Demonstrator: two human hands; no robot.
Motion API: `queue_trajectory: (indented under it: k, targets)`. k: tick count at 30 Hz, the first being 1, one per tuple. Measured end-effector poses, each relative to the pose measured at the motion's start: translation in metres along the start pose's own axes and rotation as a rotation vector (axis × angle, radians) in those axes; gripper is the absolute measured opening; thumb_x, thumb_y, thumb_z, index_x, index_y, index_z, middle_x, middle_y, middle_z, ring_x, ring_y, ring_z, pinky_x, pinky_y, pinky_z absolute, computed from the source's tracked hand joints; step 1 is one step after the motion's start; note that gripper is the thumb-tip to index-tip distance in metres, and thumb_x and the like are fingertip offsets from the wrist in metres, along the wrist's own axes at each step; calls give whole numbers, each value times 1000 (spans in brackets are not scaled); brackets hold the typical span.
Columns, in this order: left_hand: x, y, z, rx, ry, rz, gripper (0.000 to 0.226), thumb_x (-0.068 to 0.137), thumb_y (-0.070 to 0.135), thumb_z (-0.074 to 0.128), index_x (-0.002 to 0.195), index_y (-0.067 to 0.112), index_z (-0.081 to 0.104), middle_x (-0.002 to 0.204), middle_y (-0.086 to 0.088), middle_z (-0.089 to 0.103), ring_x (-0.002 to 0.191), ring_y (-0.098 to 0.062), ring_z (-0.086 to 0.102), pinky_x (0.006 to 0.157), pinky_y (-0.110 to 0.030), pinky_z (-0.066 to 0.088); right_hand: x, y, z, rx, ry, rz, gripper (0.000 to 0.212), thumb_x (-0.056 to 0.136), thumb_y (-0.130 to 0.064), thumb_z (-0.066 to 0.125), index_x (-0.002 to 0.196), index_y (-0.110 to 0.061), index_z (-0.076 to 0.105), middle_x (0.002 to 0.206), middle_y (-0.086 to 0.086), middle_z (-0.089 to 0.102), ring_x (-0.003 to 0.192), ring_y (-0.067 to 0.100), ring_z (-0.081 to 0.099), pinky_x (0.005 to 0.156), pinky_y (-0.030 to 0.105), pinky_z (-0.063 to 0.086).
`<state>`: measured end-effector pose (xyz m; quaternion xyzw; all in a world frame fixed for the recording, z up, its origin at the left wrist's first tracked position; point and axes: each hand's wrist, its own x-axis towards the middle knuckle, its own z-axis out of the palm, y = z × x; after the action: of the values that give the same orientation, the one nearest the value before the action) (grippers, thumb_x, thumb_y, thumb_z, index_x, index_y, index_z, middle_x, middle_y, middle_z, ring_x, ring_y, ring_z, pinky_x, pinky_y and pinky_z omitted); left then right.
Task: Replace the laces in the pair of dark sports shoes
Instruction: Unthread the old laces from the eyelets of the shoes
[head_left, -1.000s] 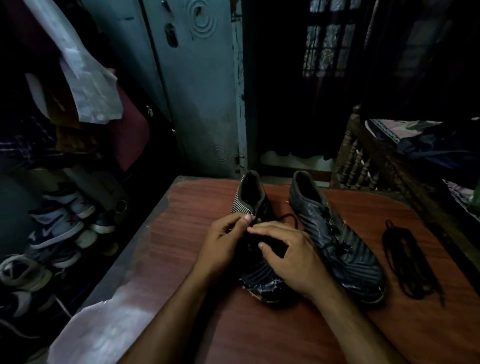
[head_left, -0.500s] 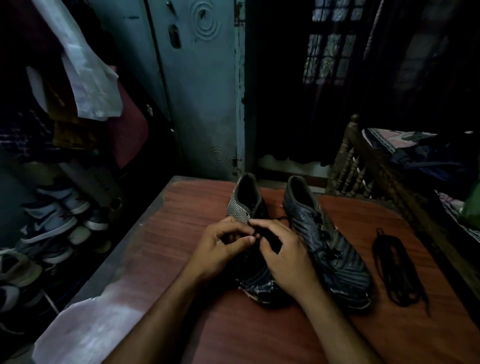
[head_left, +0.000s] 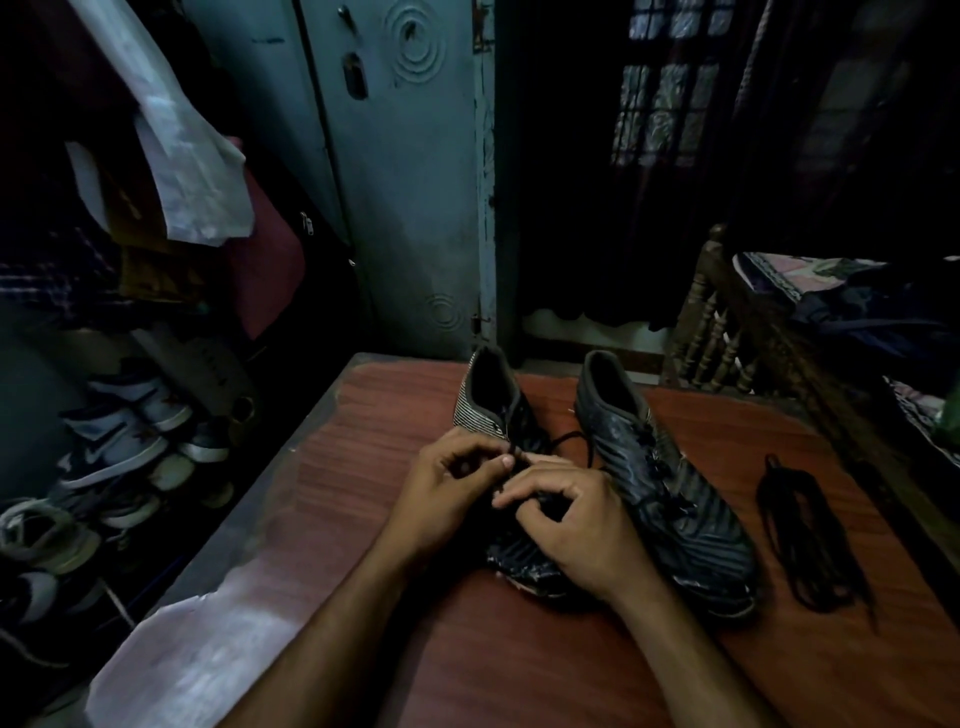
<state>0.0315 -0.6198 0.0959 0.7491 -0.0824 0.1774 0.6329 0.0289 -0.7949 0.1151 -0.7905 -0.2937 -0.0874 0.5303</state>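
Two dark sports shoes stand side by side on a reddish wooden table (head_left: 519, 670), toes toward me. The left shoe (head_left: 491, 402) has a striped heel, and both my hands cover its lace area. My left hand (head_left: 449, 491) pinches the black lace (head_left: 563, 441) between thumb and forefinger near the upper eyelets. My right hand (head_left: 582, 530) rests over the shoe's middle, its fingers curled on the same lace. A loop of that lace trails toward the right shoe (head_left: 670, 493), which is laced. A loose bundle of black laces (head_left: 802, 535) lies on the table to the right.
A rack of sneakers (head_left: 119, 447) stands low at the left, with hanging clothes above. A blue-grey metal cupboard (head_left: 410, 208) is behind the table. A carved wooden bed frame (head_left: 727, 332) with bedding is at the right. The table's left edge has worn, pale patches (head_left: 197, 660).
My hands have shifted on the left shoe: the left thumb and finger have closed on the lace, and the right hand has moved lower over the shoe's middle. The camera has tilted slightly.
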Motion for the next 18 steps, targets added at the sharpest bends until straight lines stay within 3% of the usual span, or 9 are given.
queue_trajectory:
  k: [3,6,10,12,15,18]
  targets:
    - [-1,4,-1,-63,-12,-14,18,79,39,76,90,26,80,91,-8,65,82,-19,61,76,-37,49,0,1,-1,19,47,78,16,82,-18,64,77,-29,74,93,-17,75,108,-4,64,96,29,52]
    - [-3,8,-3,-104,-68,-14,12,75,37,78,83,29,80,82,8,60,82,-9,55,76,-23,44,2,3,-1,40,138,169,19,89,-11,66,93,-30,65,94,-13,72,98,1,67,88,33,54]
    - [-7,14,-2,-122,-168,-14,9,73,31,81,80,27,80,81,10,59,80,-8,54,74,-20,43,4,3,-2,-10,117,147,38,95,-9,62,120,-38,66,100,-21,67,102,-5,62,91,17,47]
    - [-7,13,-3,-125,-187,-9,7,74,30,81,81,28,80,83,8,59,81,-12,54,75,-24,44,4,1,-2,-66,99,97,32,94,-8,63,115,-31,72,107,-23,67,105,-7,60,91,13,46]
    - [-6,12,-5,-108,-197,6,6,79,34,77,79,28,78,85,-1,58,83,-17,54,76,-30,43,3,-2,-4,-44,130,82,22,91,-8,68,103,-24,77,102,-19,70,102,-2,64,89,17,50]
    - [-7,13,-1,-97,-124,-22,26,86,44,67,76,21,72,78,2,57,75,-9,53,69,-27,41,4,-3,-7,20,135,71,18,88,-8,72,95,-23,79,95,-15,73,97,2,68,87,21,52]
